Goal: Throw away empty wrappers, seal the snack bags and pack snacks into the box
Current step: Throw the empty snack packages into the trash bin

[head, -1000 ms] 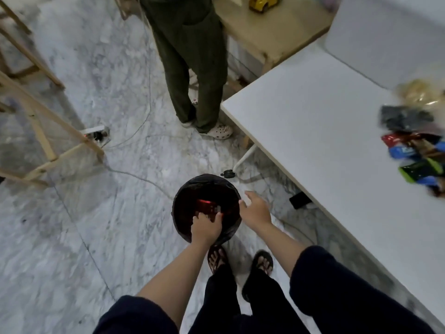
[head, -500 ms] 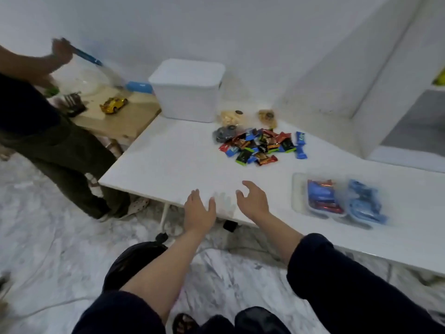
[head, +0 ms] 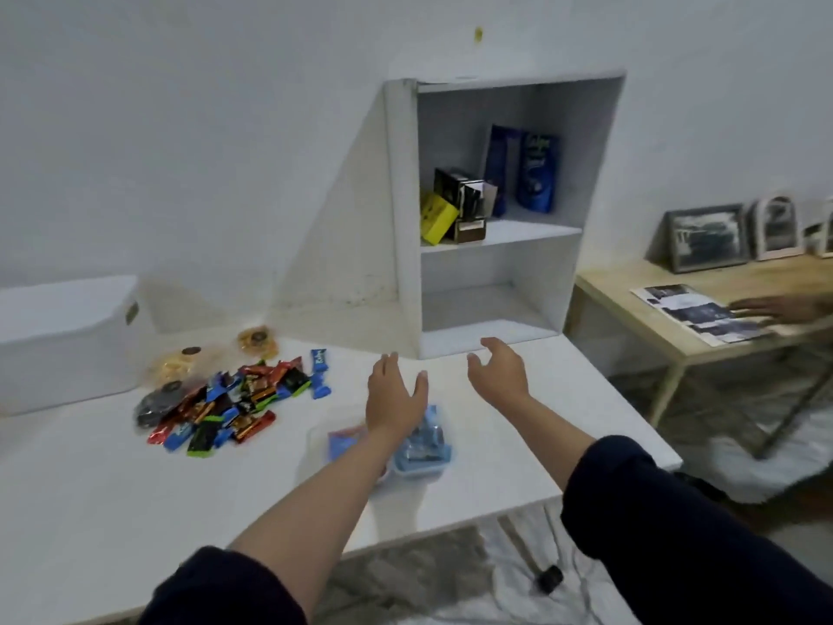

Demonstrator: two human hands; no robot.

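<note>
Above the white tabletop (head: 518,426), both hands are held out with nothing in them. The left hand (head: 393,394) is spread flat, fingers straight and slightly apart, over two clear snack bags (head: 421,448) that are laid side by side near the front edge; one shows blue contents, the other red and blue, partly hidden by the forearm. Whether the palm touches the bags cannot be told. The right hand (head: 500,369) is held loosely, fingers gently curved and apart, just beside the base of a white shelf unit (head: 405,218) that is stood on the tabletop.

Left of the hands, a heap of small wrapped snacks (head: 234,399) in red, blue, green and black is spread out, with clear cookie packets (head: 212,354) behind it. A white lidded box (head: 63,336) is placed at the far left, just beside the heap. Boxes and blue pouches are kept on the upper shelf. On a wooden side table (head: 631,309) at the right, another person's hand (head: 775,306) is rested on printed sheets, with framed pictures behind.
</note>
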